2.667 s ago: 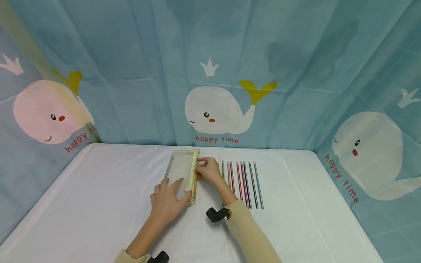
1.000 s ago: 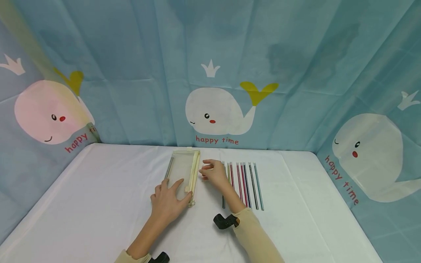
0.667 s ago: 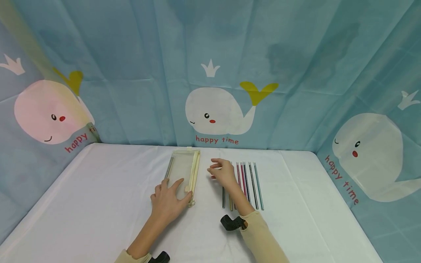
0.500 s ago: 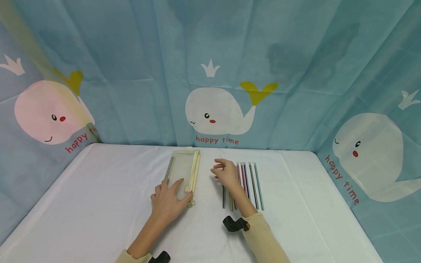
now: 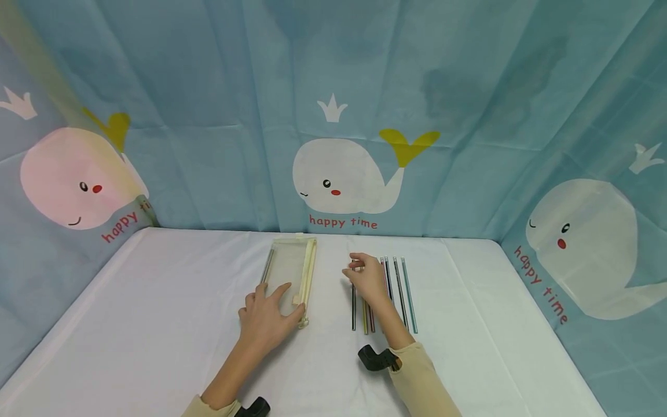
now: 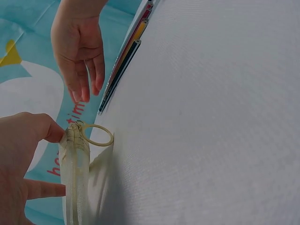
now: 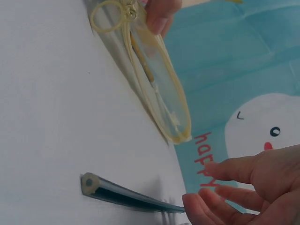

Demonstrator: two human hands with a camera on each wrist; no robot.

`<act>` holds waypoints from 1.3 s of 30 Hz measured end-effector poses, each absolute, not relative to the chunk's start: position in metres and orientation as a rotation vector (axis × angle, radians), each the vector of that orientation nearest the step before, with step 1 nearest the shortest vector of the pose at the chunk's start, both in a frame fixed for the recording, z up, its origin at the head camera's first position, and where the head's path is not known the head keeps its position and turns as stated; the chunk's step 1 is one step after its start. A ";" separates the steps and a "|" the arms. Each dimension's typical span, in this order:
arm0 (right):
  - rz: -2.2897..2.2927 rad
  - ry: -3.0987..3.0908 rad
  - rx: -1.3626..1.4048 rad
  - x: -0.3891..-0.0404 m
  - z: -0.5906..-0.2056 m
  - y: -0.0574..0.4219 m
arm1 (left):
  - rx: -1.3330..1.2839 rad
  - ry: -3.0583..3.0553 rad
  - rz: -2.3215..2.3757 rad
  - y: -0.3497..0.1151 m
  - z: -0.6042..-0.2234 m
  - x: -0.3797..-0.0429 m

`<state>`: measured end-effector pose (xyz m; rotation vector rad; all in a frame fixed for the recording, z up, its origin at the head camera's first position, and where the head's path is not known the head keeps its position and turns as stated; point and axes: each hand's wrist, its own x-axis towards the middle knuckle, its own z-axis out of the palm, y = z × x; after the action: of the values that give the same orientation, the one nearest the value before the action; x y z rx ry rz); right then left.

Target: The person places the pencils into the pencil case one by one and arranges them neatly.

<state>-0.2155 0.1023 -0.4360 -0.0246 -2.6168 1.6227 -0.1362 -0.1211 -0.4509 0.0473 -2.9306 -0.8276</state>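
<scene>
My left hand point(image 5: 271, 318) rests with spread fingers on a translucent pencil case point(image 5: 292, 263) with a cream zip edge. In the left wrist view its thumb and a finger touch the zip side, near a zip-pull ring point(image 6: 98, 135). A brownish pencil point(image 7: 143, 61) shows through the case in the right wrist view. To the right, my right hand point(image 5: 370, 284) hovers over a row of pencils, thumb and fingers apart with nothing between them. Nearest to it lies a dark green pencil point(image 7: 126, 194). The hand and forearm hide parts of the red and yellow pencils.
A teal pencil point(image 5: 410, 295) ends the row on the right. All lie on a white tablecloth point(image 5: 156, 324). Behind stands a blue curtain point(image 5: 229, 174) printed with whales. Each wrist carries a black camera mount point(image 5: 376, 359).
My right hand has left the pencil case's zip edge and moved right, over the left end of the pencil row. The left hand has stayed in place on the case.
</scene>
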 end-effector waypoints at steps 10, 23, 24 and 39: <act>1.588 -2.628 -0.045 -0.213 -0.439 0.103 | 0.044 -2.931 -0.839 -0.122 -0.451 -0.136; 1.483 -2.648 -0.052 -0.212 -0.440 0.105 | 0.042 -2.934 -0.842 -0.122 -0.451 -0.136; 1.469 -2.653 -0.050 -0.212 -0.440 0.106 | 0.040 -2.933 -0.842 -0.122 -0.451 -0.136; 1.460 -2.736 -0.041 -0.210 -0.442 0.101 | 0.040 -2.926 -0.836 -0.122 -0.451 -0.136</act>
<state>-0.2096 0.1007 -0.4419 -0.0407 -2.7357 1.4604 -0.1358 -0.1218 -0.4514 0.0398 -2.9258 -0.8363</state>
